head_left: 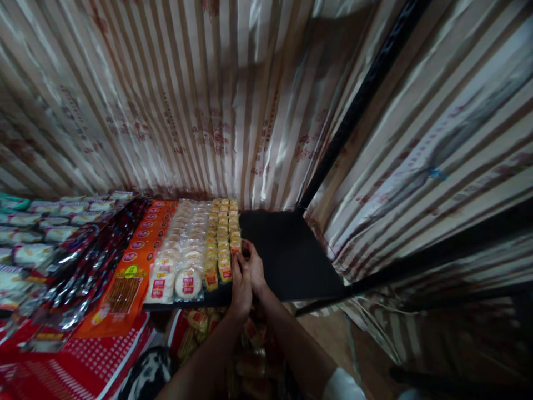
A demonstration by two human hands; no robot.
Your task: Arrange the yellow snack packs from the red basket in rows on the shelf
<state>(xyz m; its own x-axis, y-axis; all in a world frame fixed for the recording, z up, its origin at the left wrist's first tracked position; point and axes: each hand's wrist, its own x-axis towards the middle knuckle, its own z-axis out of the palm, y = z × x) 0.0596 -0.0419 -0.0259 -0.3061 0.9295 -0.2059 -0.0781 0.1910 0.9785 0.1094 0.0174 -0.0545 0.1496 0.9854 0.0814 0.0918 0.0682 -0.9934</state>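
Observation:
Both my hands meet at the front of a black shelf (291, 255), beside two rows of small yellow snack packets (222, 233). My left hand (240, 289) is curled, with its fingers pressed against the nearest yellow packet at the row's front right. My right hand (254, 265) is closed too, its fingertips pinching at the same packet (235, 246). Left of the yellow rows lie clear packs of round white cakes (187, 250) with red labels.
Orange flat packets (137, 261), dark glossy packets (95, 261) and white-green packs (29, 233) fill the shelf to the left. Red patterned bags (83, 361) lie below. More yellow packets (200, 328) sit under my arms. Striped shiny curtains (187, 100) hang behind and right, with a black post (353, 111).

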